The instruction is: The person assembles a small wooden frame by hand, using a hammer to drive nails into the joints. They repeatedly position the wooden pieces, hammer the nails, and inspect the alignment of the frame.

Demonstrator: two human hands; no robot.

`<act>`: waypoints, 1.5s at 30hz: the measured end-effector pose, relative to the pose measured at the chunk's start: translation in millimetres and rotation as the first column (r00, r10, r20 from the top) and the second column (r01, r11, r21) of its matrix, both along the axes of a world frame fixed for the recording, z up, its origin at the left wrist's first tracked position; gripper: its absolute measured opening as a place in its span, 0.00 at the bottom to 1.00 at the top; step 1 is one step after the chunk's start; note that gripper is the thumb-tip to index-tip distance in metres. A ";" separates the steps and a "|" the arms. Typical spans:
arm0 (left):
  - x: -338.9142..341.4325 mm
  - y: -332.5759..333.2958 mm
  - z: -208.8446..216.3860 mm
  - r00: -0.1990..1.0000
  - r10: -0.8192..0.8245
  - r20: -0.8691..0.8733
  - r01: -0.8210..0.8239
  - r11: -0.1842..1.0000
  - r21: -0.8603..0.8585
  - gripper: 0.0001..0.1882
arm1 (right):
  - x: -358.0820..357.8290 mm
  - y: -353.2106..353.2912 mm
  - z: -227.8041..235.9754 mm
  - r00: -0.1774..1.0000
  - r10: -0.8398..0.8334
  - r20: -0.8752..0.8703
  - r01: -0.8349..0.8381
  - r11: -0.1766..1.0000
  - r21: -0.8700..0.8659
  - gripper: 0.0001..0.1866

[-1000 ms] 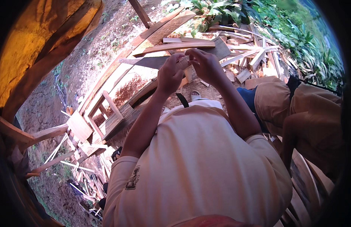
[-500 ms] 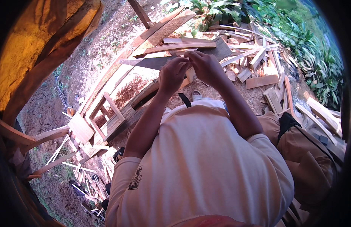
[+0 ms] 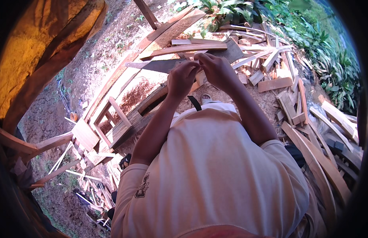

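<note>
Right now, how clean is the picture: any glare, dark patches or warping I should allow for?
Head view, centre: left hand and right hand look shaded, and whatever is between them is too small to tell; head view, left of them: sunlit patches near the grey blade look washed out; head view, right: long boards bow, probably partly lens distortion, toward a black rim.

From the left hand [image 3: 181,78] and right hand [image 3: 215,70], a grey blade [image 3: 152,65] bars 9 o'clock, a curved board [image 3: 188,48] 12, scrap wood [image 3: 270,60] 2 to 3. Dirt [image 3: 267,105] at 4 o'clock leaves passage between right forearm [image 3: 247,109] and planks [image 3: 285,105]; a wooden frame [image 3: 119,112] obstructs 8.
</note>
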State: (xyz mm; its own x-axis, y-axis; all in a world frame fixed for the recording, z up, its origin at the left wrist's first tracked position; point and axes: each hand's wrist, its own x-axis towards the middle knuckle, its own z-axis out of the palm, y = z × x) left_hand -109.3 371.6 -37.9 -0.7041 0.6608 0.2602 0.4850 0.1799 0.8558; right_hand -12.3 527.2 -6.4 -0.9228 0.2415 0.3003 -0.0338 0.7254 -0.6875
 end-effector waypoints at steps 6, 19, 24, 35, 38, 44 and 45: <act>-0.5 1.3 3.9 1.000 0.015 -0.013 -0.015 1.000 -0.016 0.06 | -1.9 1.9 -4.6 1.000 0.000 -0.008 0.000 1.000 0.016 0.18; -0.8 -3.6 5.9 0.999 0.010 0.037 -0.007 0.997 -0.071 0.10 | -6.0 5.0 3.5 0.996 0.084 -0.006 -0.084 0.996 0.043 0.12; -1.7 -4.5 3.9 0.999 0.028 -0.037 -0.032 0.995 -0.090 0.12 | -5.4 4.9 0.9 0.994 0.094 -0.049 -0.091 0.995 0.049 0.09; -2.6 -3.6 1.2 1.000 0.025 0.006 -0.025 0.999 -0.040 0.11 | 4.0 4.7 -6.3 0.989 0.094 -0.112 -0.098 0.995 -0.033 0.12; 0.7 -2.2 2.2 1.000 0.029 0.008 -0.029 0.999 -0.033 0.10 | 8.0 7.7 -6.8 0.990 0.106 -0.096 -0.110 0.993 -0.036 0.16; -10.8 -6.8 -8.1 0.996 -0.028 -0.081 0.025 0.999 -0.040 0.06 | 13.1 11.6 -9.6 0.979 0.149 -0.136 -0.165 0.980 -0.111 0.24; -14.0 -7.3 -7.3 0.989 -0.049 -0.141 0.042 0.998 -0.049 0.05 | 11.9 11.9 -11.6 0.978 0.134 -0.158 -0.158 0.976 -0.153 0.22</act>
State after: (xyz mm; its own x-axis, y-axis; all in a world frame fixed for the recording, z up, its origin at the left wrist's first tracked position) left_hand -123.3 364.2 -45.3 -0.6309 0.7049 0.3240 0.6098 0.1924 0.7688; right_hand -0.4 539.1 -18.1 -0.9008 0.1646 0.4019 -0.2397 0.5833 -0.7761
